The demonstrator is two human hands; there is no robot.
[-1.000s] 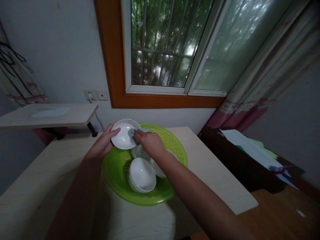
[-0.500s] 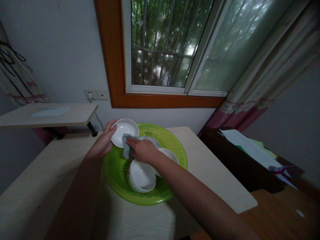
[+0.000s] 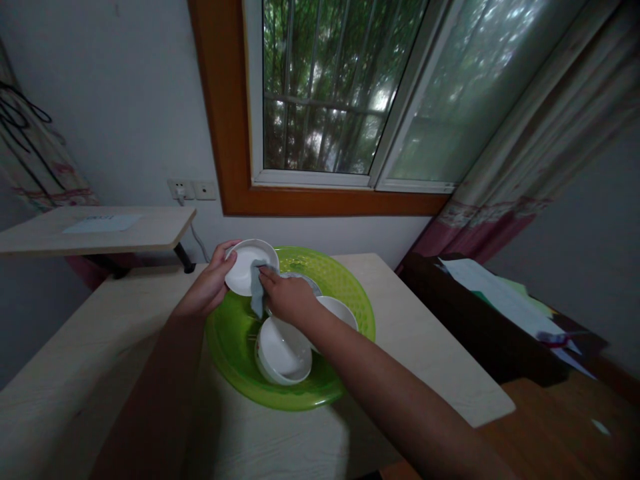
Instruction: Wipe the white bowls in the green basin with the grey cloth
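Observation:
My left hand (image 3: 214, 280) grips a shallow white dish (image 3: 244, 265) by its left edge, thumb on the rim, and holds it tilted over the far left of a green basin (image 3: 357, 293). A grey-blue cloth (image 3: 257, 293) is pinched in my right hand (image 3: 290, 297); its upper end lies against the inside of the dish and the rest hangs down. In the basin below, a white bowl (image 3: 285, 353) leans on its side. Another white bowl (image 3: 340, 311) is partly hidden behind my right forearm, and a further dish (image 3: 309, 283) shows beyond my right hand.
The basin stands on a pale wooden table (image 3: 410, 347). At the left is a raised shelf (image 3: 150, 230) with a paper on it. Behind are a wall socket (image 3: 193, 190) and a window. Papers (image 3: 505, 307) lie on a dark cabinet (image 3: 480, 333) at the right.
My right hand has moved the cloth slightly up and to the right across the dish. The dish has shifted a little to the right in my left hand.

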